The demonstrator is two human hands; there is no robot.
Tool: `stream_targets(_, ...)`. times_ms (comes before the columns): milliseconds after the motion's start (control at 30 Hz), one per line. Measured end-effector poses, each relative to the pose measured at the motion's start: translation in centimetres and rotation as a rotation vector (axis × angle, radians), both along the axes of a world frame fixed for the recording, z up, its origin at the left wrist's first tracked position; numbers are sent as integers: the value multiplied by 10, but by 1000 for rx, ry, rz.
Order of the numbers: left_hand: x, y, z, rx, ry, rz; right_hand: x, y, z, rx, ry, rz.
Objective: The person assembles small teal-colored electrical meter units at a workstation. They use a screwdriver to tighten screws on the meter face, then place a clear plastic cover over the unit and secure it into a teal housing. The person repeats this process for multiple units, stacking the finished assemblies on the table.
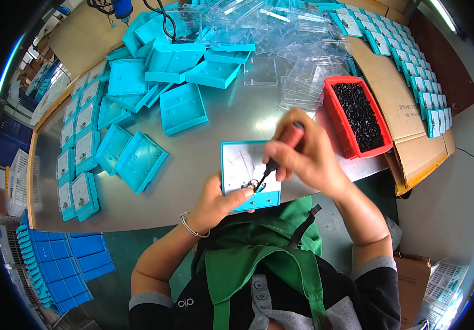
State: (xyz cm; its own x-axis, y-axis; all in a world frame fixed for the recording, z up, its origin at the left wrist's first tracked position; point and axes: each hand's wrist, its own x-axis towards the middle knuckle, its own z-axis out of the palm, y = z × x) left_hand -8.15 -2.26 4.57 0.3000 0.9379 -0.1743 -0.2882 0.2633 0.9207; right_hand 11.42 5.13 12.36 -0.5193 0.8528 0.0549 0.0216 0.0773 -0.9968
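Note:
My left hand is closed on the lower left edge of a panel meter, a square turquoise case with a white dial and a thin needle. Its thumb lies on the dial's lower part, beside the small dark mechanism. In my right hand is a screwdriver with a red and black handle. The screwdriver slants down to the left, and its tip is at the mechanism; whether it sits in a screw is too small to tell. The meter is held at the table's front edge, close to my green apron.
Empty turquoise cases are heaped at the back left, clear plastic covers at the back. A red bin of small black parts stands right. Meters line the table's left and cardboard at right. A cable hangs at the back.

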Motion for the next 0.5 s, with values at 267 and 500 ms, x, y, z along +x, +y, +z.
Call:
stream_targets(267, -27, -3, -21, 181, 189, 171, 27, 7, -33, 199, -9, -171)
stream_targets(500, -53, 37, -15, 19, -105, 331, 24, 34, -93, 900, -926, -374)
